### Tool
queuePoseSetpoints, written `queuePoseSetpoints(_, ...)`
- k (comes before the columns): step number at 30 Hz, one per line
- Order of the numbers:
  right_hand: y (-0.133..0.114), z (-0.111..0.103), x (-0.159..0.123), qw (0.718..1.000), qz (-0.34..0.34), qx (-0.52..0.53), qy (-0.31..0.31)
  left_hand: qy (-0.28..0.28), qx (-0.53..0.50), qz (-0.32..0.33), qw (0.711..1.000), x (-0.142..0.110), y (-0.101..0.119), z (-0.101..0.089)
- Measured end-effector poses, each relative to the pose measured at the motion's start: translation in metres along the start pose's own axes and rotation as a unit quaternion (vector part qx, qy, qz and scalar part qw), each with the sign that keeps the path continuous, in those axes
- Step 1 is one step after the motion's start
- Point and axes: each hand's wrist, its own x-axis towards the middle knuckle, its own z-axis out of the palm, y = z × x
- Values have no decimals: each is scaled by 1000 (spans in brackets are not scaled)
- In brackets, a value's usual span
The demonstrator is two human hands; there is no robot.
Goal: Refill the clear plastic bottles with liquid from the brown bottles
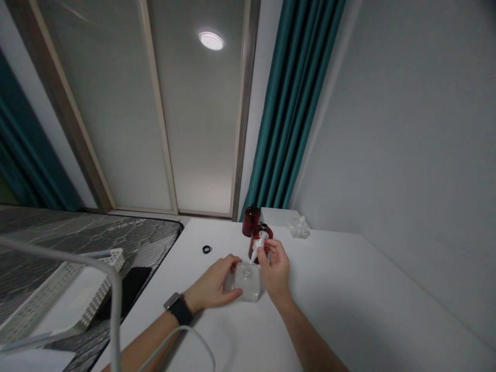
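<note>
Head view: left hand (212, 285), thumb and fingers spread, steadies square clear bottle (248, 283) on white table (318, 289); right hand (276, 268) pinches white nozzle (259, 247) above it, likely for control.

Beyond the fingers, a sliding door (197, 124) with frosted panels and pale frames reflects a round light (211, 41), with a teal curtain (296, 103) hanging just to its right and another (27, 150) at the far left. Under the fingers lies a white table (329, 305), and a plain pale wall (418, 119) rises to their right. Left of them, well apart, spreads a gray, streaked surface (77, 232) with a dark edge.
</note>
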Motion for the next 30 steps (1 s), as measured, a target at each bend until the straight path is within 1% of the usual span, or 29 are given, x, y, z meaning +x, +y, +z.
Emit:
queuePoseSetpoints(4, 13, -5, -8, 1000, -10, -15, -17, -4, -7, -3, 1000, 1, 3, -1)
queuePoseSetpoints(6, 17, -9, -12, 999, -5, -15, -49, -6, -12, -5, 1000, 1, 3, 0)
queuePoseSetpoints(10, 18, -14, -16, 991, 5, -22, -134, -8, -19, -2, 1000, 1, 3, 0)
queuePoseSetpoints(16, 14, -20, -20, 978, 11, -44, -201, -5, -26, -9, 1000, 1, 4, 0)
queuePoseSetpoints(22, 12, -24, -25, 975, 35, -56, -214, -2, -26, -5, 1000, 0, 3, 1)
queuePoseSetpoints(26, 11, -24, -26, 975, 36, -59, -212, -6, -28, -3, 1000, -1, 2, 2)
queuePoseSetpoints(30, 11, -24, -26, 976, 43, -38, -210, -9, -32, -4, 999, -1, 4, 1)
